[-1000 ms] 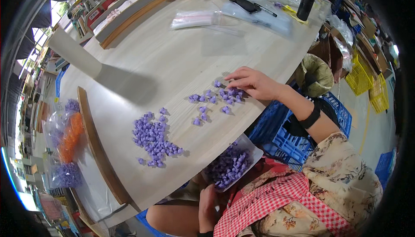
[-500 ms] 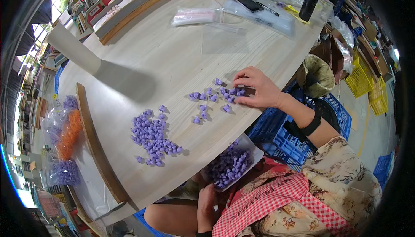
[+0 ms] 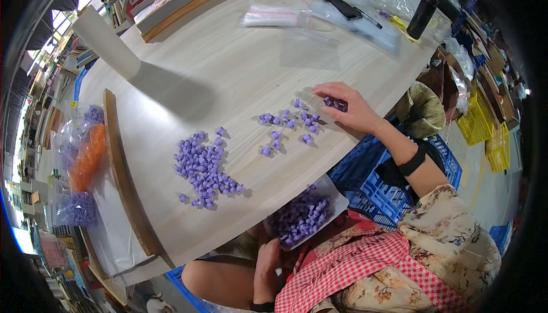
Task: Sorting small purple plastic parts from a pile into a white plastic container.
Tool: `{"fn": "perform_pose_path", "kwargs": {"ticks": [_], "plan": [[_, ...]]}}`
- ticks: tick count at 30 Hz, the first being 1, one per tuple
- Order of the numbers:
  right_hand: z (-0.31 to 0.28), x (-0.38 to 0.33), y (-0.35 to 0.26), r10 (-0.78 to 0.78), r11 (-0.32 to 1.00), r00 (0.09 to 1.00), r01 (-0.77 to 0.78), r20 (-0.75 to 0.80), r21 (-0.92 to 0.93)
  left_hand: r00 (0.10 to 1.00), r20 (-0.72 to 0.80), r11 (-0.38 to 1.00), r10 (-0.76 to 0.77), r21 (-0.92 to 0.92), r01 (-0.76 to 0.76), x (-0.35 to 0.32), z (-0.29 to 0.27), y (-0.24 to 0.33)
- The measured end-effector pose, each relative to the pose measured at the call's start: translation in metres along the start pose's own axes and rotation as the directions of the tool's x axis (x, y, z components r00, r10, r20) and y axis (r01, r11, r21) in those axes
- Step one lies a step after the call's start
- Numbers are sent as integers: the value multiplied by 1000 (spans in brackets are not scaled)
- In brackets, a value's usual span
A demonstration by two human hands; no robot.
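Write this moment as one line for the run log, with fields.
right hand: on small purple pieces, table | left hand: holds clear bag of purple pieces at table edge | big purple pile: untouched

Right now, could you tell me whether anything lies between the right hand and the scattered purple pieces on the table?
Nothing visible does. The right hand already rests on the table with its fingertips on the nearest purple pieces; the rest lie on bare wood just to its left.
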State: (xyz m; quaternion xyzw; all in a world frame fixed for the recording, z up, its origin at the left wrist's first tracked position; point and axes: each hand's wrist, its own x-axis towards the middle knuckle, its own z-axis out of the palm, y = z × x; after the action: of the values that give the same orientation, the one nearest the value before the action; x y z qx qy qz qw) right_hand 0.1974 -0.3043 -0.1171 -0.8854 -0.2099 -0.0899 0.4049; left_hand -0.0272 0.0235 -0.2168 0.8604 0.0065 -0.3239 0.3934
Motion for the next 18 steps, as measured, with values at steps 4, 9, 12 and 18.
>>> {"fn": "perform_pose_path", "kwargs": {"ticks": [4, 9, 12, 18], "plan": [[12, 12, -2, -74, 995, 997, 72, 33, 62, 953, -230, 979, 197, -4, -204, -19, -7, 30], [17, 20, 6, -170, 984, 973, 175, 157, -20, 998, -30, 998, 62, 15, -61, 0, 0, -2], [17, 18, 4, -158, 987, 972, 159, 175, 12, 998, -38, 982, -59, -184, 51, 0, 2, 1], [23, 15, -9, -238, 970, 962, 243, 135, -16, 982, -14, 930, -187, -323, 173, -4, -5, 18]]}}
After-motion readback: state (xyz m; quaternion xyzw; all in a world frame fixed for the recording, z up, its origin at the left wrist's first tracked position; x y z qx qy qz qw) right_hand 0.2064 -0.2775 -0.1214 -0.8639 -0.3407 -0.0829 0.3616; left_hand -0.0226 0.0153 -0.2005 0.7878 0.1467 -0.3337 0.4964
